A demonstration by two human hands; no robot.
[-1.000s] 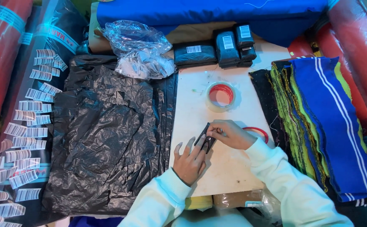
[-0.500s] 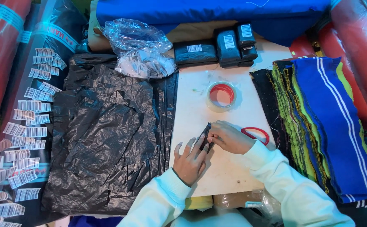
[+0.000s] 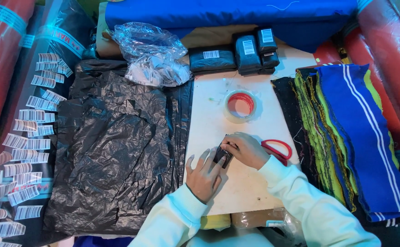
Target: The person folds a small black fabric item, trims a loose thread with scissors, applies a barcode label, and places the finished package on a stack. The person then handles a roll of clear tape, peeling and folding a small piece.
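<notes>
Both my hands meet over a small black folded item (image 3: 221, 156) on the white table (image 3: 209, 119). My left hand (image 3: 203, 174) presses flat on it with fingers spread. My right hand (image 3: 245, 148) curls over its top edge, fingers pinching it. Most of the item is hidden under the two hands. Both sleeves are pale mint.
Red-handled scissors (image 3: 278, 148) lie by my right wrist. A tape roll (image 3: 240, 106) sits farther up. Wrapped black packets (image 3: 241, 55) line the back. Black plastic bags (image 3: 113, 151) cover the left, with sticker labels (image 3: 26, 146) beyond. A clear bag (image 3: 152, 57) sits behind. Striped fabric (image 3: 355, 137) is stacked at right.
The small black item stood tilted up between my fingers; now it lies lower on the table, with my right hand folded over it and my left hand pressing beside it.
</notes>
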